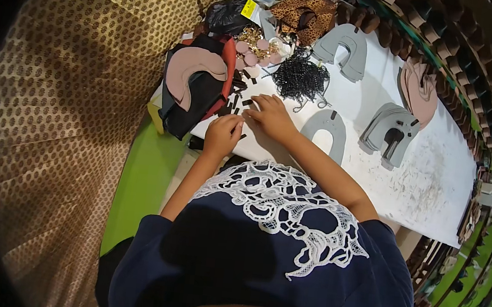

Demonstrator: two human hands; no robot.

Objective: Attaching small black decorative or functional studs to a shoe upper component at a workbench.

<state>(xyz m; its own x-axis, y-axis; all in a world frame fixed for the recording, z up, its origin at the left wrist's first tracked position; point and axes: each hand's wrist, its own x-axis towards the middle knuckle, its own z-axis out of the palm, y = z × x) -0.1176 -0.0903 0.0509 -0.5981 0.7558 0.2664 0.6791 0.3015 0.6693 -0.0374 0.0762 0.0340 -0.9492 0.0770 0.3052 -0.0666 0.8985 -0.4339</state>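
Small black strips [236, 106] lie scattered over the white tabletop in front of my hands. My left hand [222, 135] is at the table's near left edge, fingers curled and pressed together; whatever is between them is too small to make out. One short dark strip [243, 136] lies beside its thumb. Just to the right, my right hand [272, 118] rests on the table with its fingers stretched out and apart. Its index fingertip is close to another black strip [248, 102]. A grey U-shaped piece [325, 128] with a dark tab at its top lies right of that hand.
A tangle of black cord [301, 75] lies beyond my right hand. Pink discs [250, 58] and a pink curved piece [186, 69] on a black-and-red bag [185, 117] are at left. Grey U-shaped stacks [389, 132] sit at right. Patterned cloth [76, 112] hangs along the left.
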